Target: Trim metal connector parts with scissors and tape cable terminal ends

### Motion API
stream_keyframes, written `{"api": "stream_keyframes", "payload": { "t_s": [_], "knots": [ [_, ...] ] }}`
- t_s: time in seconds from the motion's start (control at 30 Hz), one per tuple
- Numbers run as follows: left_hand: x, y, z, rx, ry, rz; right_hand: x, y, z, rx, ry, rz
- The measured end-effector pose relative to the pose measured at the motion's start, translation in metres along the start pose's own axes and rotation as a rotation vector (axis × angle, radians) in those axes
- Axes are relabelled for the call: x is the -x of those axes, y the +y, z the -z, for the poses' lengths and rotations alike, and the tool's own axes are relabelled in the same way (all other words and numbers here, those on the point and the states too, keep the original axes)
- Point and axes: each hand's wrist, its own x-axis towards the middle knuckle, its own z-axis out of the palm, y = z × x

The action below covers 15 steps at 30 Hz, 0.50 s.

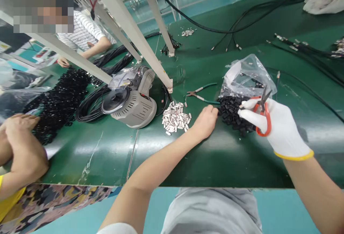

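Observation:
My left hand (206,121) is bare and reaches to the left edge of a pile of small black plastic parts (233,114) on the green table (215,155); its fingers are curled into the pile, and what they pinch is hidden. My right hand (276,124) wears a white glove with a yellow cuff and grips red-handled scissors (262,114), blades pointing up, just right of the black pile. A heap of small silver metal parts (176,117) lies left of my left hand.
A clear plastic bag (247,76) lies behind the black parts, green-handled pliers (202,94) beside it. A grey tape dispenser (131,101) stands left, by a slanted white frame leg (150,51) and black cable coils (88,106). Another person's hands (21,141) rest at the left edge.

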Motion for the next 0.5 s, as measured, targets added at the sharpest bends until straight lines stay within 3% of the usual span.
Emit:
{"api": "stream_keyframes", "payload": {
  "t_s": [0.1, 0.17, 0.33, 0.5],
  "knots": [
    [-0.043, -0.004, 0.009, 0.048, -0.002, -0.059, -0.002, 0.016, 0.016, -0.037, 0.073, -0.078],
    [-0.082, -0.026, 0.021, 0.029, 0.042, -0.026, -0.002, 0.028, 0.024, -0.050, 0.092, -0.096],
    [-0.207, -0.126, 0.046, -0.043, 0.110, 0.135, 0.000, 0.046, 0.038, -0.093, 0.144, -0.206],
    [-0.318, -0.211, 0.039, -0.110, 0.110, 0.297, -0.023, 0.083, 0.057, -0.029, 0.135, -0.128]
  ]
}}
